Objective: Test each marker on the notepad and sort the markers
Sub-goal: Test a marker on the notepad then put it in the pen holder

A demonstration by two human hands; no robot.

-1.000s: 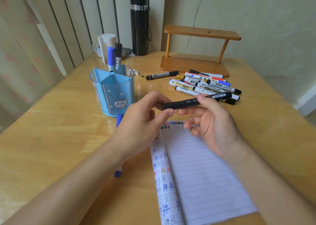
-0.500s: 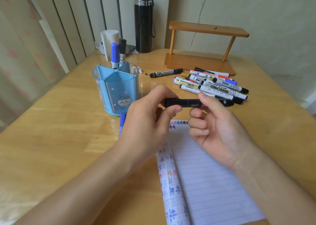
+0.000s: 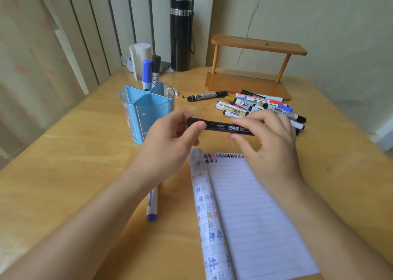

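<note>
Above the top edge of the notepad [image 3: 255, 216], a black marker [image 3: 221, 127] is held level between both hands. The left hand [image 3: 170, 143] pinches its left end between thumb and fingers; the right hand [image 3: 272, 147] grips the barrel with curled fingers. The notepad lies open on the table [image 3: 74, 173], its left page rolled over and covered in coloured test marks. Just behind the right hand sits a pile of markers [image 3: 251, 106], and a stray marker [image 3: 207, 96] lies apart to its left. A blue pen holder [image 3: 146, 111] stands left of the hands, with a blue marker [image 3: 146, 73] and a dark-capped marker [image 3: 155, 69] upright in a rear compartment. A loose blue marker [image 3: 152, 203] lies on the table under the left forearm.
</note>
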